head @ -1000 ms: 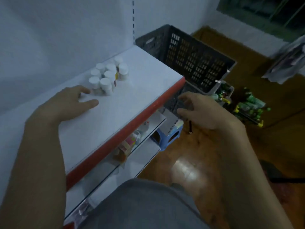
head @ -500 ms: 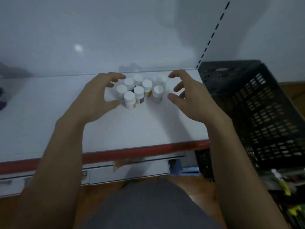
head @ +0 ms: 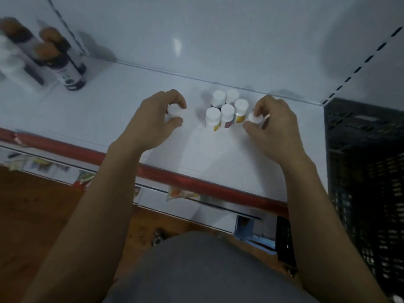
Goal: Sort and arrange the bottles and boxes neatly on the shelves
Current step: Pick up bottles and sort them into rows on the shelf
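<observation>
We judge the sorting to be partly done on this top shelf (head: 105, 114). Five small bottles (head: 227, 112) with white caps stand upright in a tight cluster near the back wall, touching one another, in two short rows that are not quite square. At the far left a group of tall dark bottles (head: 71, 73) with brown caps stands by the wall, too blurred for us to count. We see no boxes on this shelf. The lower shelves (head: 223, 212) carry packets we cannot make out. A black crate (head: 367, 171) stands just beside the shelf on the right, and we cannot see whether it holds more stock. What is left here, as we read it, is to bring two loose bottles into line with the cluster.

The left hand (head: 150, 127) is curled over a sixth bottle (head: 174, 110), which sits apart from the cluster on its left. Its fingers (head: 175, 96) arch over the far side of the cap and the thumb presses the near side, pinching it. The right hand (head: 277, 132) pinches a seventh bottle (head: 254, 117) the same way, fingers behind and thumb in front. That bottle is just beside the cluster's right end, perhaps touching it. We cannot tell whether either bottle is lifted or resting on the shelf.
</observation>
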Available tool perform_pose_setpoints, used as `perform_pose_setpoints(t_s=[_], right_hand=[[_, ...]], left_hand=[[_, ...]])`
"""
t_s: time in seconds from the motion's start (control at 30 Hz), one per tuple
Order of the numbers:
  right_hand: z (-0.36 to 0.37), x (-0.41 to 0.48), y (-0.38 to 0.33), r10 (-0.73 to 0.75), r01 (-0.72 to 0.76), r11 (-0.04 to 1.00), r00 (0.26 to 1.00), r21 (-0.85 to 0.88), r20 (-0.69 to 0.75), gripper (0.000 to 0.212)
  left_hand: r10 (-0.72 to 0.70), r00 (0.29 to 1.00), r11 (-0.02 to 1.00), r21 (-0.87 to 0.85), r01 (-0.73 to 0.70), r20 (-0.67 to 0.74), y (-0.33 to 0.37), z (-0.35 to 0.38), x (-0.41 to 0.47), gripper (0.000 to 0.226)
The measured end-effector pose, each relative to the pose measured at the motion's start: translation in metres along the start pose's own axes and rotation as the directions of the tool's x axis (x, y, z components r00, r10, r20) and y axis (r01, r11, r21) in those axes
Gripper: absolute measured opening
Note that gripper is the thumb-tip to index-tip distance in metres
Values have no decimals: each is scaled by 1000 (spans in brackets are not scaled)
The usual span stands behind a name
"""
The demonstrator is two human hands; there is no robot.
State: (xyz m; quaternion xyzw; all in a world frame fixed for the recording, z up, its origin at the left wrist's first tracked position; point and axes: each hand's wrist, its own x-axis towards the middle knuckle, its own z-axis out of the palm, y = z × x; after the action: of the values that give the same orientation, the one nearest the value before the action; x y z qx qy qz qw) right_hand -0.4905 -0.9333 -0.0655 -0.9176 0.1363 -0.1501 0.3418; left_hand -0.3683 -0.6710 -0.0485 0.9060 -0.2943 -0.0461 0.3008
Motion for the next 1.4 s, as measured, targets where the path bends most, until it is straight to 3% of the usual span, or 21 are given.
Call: perform_pose_setpoints(t_s=[0.2, 0.43, 0.57, 0.73, 0.9, 1.1, 1.23, 1.4], right_hand=[[11, -4, -20, 43, -33, 998, 983, 60, -177, 29], [73, -12, -151, -52, 71, 996, 956, 59, -288, 33], [151, -8, -231, -98, 116, 990, 974, 79, -203, 34], [261, 12, -336, -222, 215, 974, 969, 71, 109, 46], [374, 38, -450, -453, 452, 888, 825, 87, 338, 47], [526, 52, -594, -614, 602, 772, 625, 204, 482, 40], [619, 64, -683, -666, 672, 701, 495, 241, 558, 34], [708, 95, -785, -612, 682, 687, 359, 250, 704, 17]], left_hand=[[-33, 998, 999, 30, 34, -50, -42, -54, -6, 28], [-6, 995, 999, -42, 2, -100, -138, -140, -60, 31], [-26, 986, 1000, -20, 23, -167, -210, -200, -100, 30], [-165, 964, 982, 59, 181, -208, -311, -284, -178, 31], [-422, 845, 887, 41, 459, -328, -423, -357, -270, 32], [-559, 689, 778, -5, 628, -460, -534, -425, -359, 32], [-577, 619, 749, -43, 662, -533, -609, -477, -376, 31], [-650, 560, 700, -118, 704, -514, -687, -548, -388, 32]])
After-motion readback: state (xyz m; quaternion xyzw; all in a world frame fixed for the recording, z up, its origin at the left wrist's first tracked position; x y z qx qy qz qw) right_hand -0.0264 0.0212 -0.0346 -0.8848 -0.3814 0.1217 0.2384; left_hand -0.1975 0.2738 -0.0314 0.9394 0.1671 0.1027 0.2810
